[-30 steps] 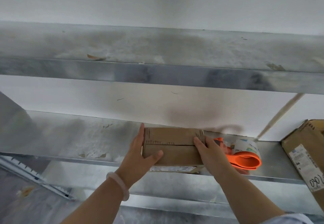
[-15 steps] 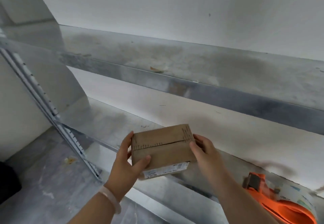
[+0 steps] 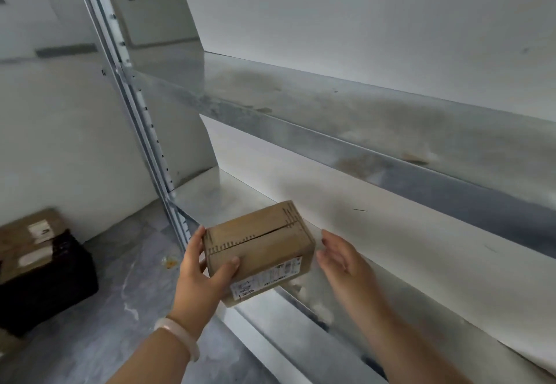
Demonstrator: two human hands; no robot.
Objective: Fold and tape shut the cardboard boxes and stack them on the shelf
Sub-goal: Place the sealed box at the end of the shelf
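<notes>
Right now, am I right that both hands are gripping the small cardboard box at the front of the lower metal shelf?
Not quite. Only the left hand grips the cardboard box. The right hand is open beside its right end and appears just clear of it, as the head view shows. The box is indeed at the front of the lower metal shelf.

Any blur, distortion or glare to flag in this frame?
Head view: the right hand is smeared by motion blur, while the left hand and cardboard box are fairly sharp; the shelf lines slant and bow from the wide lens; light is soft, without harsh glare.
</notes>
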